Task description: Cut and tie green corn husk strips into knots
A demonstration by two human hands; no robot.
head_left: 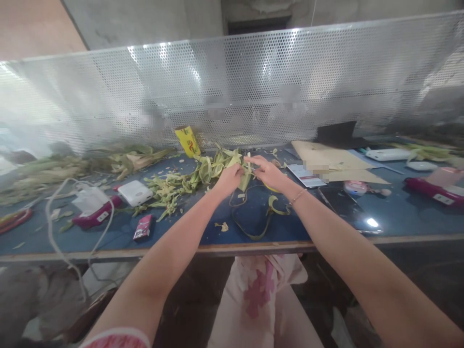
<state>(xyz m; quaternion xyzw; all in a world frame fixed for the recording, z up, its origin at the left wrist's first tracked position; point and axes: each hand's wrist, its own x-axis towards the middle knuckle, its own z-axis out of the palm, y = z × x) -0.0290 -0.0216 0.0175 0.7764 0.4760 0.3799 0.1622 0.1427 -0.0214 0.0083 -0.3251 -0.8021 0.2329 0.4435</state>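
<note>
Over the blue table, my left hand (231, 178) is closed, fingers curled on a limp pale green leaf (245, 180). Just right of it, my right hand (271, 175) reaches in with fingertips and thumb around the same leafy piece; the exact grip is too small to make out. Behind and left of my hands lies a heap of green leaves (208, 169), with a cluster of light green buds and stems (168, 188) beside it. Below my hands, a long thin leaf strip (256, 237) curves on the table, near a curled leaf piece (276, 207).
A perforated metal screen (246, 87) stands along the back. Left are a yellow packet (187, 141), white charger box (135, 192), pink small box (143, 227), looping white cable (50, 217) and scissors (16, 220). Right are cardboard (326, 157), a dark phone (344, 208) and a maroon item (435, 192).
</note>
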